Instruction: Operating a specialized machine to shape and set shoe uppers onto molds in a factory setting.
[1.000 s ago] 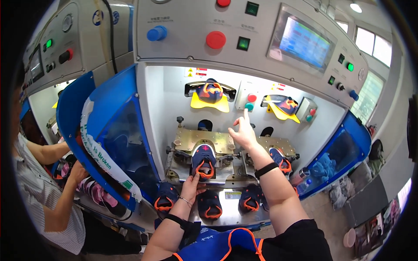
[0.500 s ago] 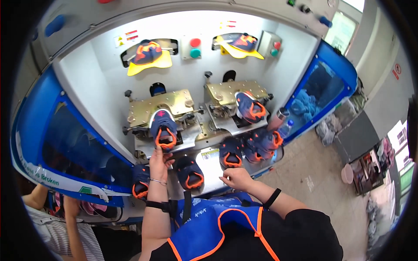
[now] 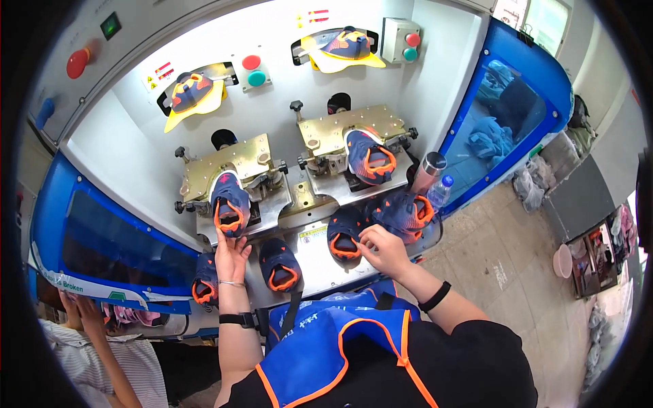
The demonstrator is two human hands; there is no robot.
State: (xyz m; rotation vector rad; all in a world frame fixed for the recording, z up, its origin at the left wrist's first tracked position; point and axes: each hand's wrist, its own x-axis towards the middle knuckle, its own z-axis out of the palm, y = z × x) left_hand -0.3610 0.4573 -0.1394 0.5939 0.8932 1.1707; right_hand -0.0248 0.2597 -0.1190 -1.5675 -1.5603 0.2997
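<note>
Touching the navy-and-orange child's shoe [image 3: 229,202] mounted on the left brass press plate [image 3: 224,161], the open left hand [image 3: 231,255] risks pinching, while the right hand [image 3: 384,248] pinches another loose navy-and-orange shoe [image 3: 343,234] on the machine's shelf.

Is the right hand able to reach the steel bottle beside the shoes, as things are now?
Probably yes. The right hand rests on a shoe; the steel bottle stands just beyond another shoe, with nothing tall between them.
</note>
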